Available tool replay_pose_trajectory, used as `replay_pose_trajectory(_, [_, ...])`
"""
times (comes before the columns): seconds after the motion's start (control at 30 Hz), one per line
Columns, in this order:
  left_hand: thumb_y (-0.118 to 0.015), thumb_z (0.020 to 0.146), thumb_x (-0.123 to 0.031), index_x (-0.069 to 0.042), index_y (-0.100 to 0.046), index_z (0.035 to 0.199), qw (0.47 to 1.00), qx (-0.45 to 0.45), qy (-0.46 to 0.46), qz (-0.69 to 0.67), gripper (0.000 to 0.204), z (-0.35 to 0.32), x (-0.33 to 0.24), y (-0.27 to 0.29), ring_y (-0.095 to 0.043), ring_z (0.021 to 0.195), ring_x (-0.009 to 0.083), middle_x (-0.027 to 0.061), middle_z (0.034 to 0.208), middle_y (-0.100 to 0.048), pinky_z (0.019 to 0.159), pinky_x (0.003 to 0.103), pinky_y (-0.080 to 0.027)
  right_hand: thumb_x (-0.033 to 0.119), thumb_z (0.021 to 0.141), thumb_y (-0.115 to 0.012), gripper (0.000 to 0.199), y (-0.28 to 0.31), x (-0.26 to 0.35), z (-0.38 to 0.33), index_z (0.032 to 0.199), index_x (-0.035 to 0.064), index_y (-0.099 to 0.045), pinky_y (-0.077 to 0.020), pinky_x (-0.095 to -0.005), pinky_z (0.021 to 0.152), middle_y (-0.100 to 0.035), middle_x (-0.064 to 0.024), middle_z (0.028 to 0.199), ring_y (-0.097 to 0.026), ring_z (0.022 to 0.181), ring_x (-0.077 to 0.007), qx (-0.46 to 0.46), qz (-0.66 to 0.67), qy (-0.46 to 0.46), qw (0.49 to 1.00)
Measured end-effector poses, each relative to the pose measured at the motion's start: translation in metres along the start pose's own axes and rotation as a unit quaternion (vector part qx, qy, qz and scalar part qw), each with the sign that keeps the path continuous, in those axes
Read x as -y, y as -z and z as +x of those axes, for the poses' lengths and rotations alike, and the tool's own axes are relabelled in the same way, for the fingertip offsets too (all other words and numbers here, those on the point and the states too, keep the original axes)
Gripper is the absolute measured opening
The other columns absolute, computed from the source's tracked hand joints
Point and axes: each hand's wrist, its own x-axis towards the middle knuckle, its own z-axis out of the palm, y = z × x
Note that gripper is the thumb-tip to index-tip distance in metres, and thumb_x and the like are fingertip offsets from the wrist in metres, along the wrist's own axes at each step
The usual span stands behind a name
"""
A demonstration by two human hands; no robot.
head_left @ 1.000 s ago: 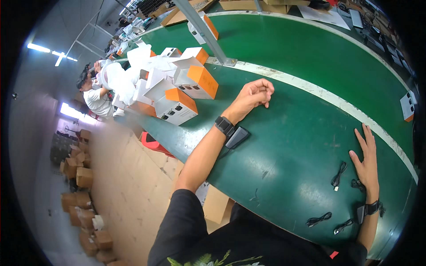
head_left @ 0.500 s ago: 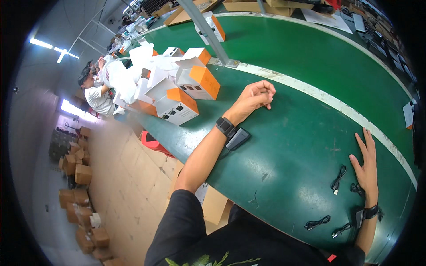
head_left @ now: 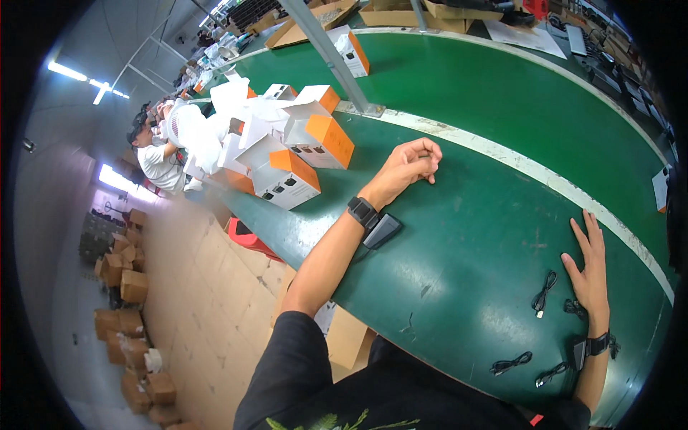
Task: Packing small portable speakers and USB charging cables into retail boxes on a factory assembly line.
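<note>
Your left hand (head_left: 405, 168): half-curled, empty, near an orange-and-white box (head_left: 331, 136). Your right hand (head_left: 589, 279): fingers spread, empty, near a coiled black cable (head_left: 542, 295), green surface (head_left: 473, 236).

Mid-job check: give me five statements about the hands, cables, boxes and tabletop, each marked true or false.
1. The left hand lies flat and spread. False: its fingers are curled.
2. The right hand has its fingers extended. True.
3. Bundled black cables lie near the right hand. True.
4. The cluster of open boxes sits beside the right hand. False: it is left of the left hand.
5. The tabletop is white. False: green.
</note>
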Motion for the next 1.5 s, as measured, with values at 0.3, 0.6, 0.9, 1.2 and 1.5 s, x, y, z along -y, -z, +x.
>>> replay_pose_trajectory(0.3, [-0.071, 0.103, -0.006, -0.009, -0.066, 0.114, 1.0, -0.003, -0.004, -0.008, 0.012, -0.0008, -0.0034, -0.0038, -0.06, 0.089, 0.0079, -0.003, 0.103, -0.06, 0.083, 0.029, -0.054, 0.027, 0.097, -0.072, 0.072, -0.0003, -0.0005, -0.0004, 0.165, 0.0124, -0.054, -0.0149, -0.0562, 0.139, -0.033, -0.0156, 0.182, -0.025, 0.17, -0.0369, 0.001, 0.0, 0.001, 1.0])
replay_pose_trajectory(0.6, [-0.07, 0.102, -0.005, -0.009, -0.065, 0.114, 1.0, -0.008, -0.001, -0.008, 0.013, -0.0001, -0.002, -0.0042, -0.056, 0.084, 0.0077, -0.0029, 0.101, -0.06, 0.083, 0.03, -0.055, 0.021, 0.095, -0.073, 0.074, 0.0, 0.0007, -0.001, 0.166, 0.0133, -0.054, -0.0148, -0.0562, 0.139, -0.032, -0.0145, 0.182, -0.024, 0.17, -0.0362, 0.0, 0.005, -0.003, 1.0])
replay_pose_trajectory(0.9, [-0.07, 0.103, -0.006, -0.009, -0.066, 0.114, 1.0, 0.005, -0.003, -0.002, 0.012, -0.0001, 0.0001, -0.0008, -0.06, 0.091, 0.0074, -0.0027, 0.105, -0.061, 0.084, 0.029, -0.055, 0.029, 0.098, -0.071, 0.072, 0.0004, -0.0005, -0.0006, 0.166, 0.0131, -0.054, -0.0148, -0.0569, 0.139, -0.032, -0.0146, 0.182, -0.024, 0.17, -0.0365, 0.004, -0.001, -0.001, 1.0])
replay_pose_trajectory(1.2, [-0.073, 0.104, -0.008, -0.009, -0.068, 0.113, 1.0, 0.016, -0.018, 0.014, 0.011, 0.0006, 0.0025, 0.0006, -0.06, 0.092, 0.0066, -0.0026, 0.107, -0.062, 0.083, 0.028, -0.055, 0.028, 0.098, -0.071, 0.072, 0.0015, 0.0023, 0.0003, 0.166, 0.014, -0.054, -0.0144, -0.0567, 0.139, -0.032, -0.0137, 0.182, -0.023, 0.171, -0.0357, 0.007, -0.002, -0.007, 1.0])
replay_pose_trajectory(1.5, [-0.073, 0.103, -0.008, -0.009, -0.068, 0.112, 1.0, 0.015, -0.015, 0.016, 0.01, 0.0008, 0.0024, 0.0012, -0.059, 0.091, 0.0056, -0.0028, 0.107, -0.061, 0.082, 0.027, -0.055, 0.024, 0.097, -0.072, 0.072, 0.0009, 0.0022, -0.0008, 0.166, 0.0139, -0.054, -0.0146, -0.0562, 0.139, -0.032, -0.0132, 0.182, -0.023, 0.17, -0.0354, 0.005, 0.007, -0.013, 1.0])
